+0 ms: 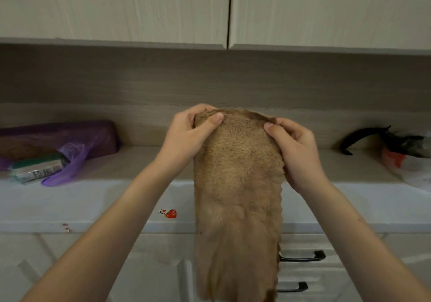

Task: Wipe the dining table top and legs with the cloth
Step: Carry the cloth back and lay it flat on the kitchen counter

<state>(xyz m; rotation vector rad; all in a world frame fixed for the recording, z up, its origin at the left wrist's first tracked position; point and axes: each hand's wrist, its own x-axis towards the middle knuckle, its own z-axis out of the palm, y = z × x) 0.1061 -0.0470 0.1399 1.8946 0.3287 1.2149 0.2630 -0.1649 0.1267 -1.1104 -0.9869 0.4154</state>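
The cloth [238, 185], a brown fluffy one, hangs lengthwise down the centre of the frame, its top edge held up at mid-height and its lower end running out past the bottom edge; dark specks show on its pile. The left hand [186, 136] pinches the upper left corner, thumb on the near face and fingers curled behind; the right hand [296, 147] grips the upper right edge the same way, thumb pressed on the front, the other fingers folded round the hem. Both forearms reach in from the bottom corners.

Behind the cloth runs a white counter [93, 203] with a small heart sticker [168, 213] just left of the cloth; drawer handles [303, 256] show at lower right. On the shelf at mid-left lies a purple plastic bag [70, 143] with a packet [35, 168] in front of it; at far right sits a black and orange bag [396, 147]; pale cupboard doors [116, 8] fill the top.

No dining table is in view, so wiping looks not yet begun. The risks, as I judge them: the long loose end could drag or catch on a handle while carried; a light pinch could let a corner slip; the specks could smear onto the table top unless shaken out first.
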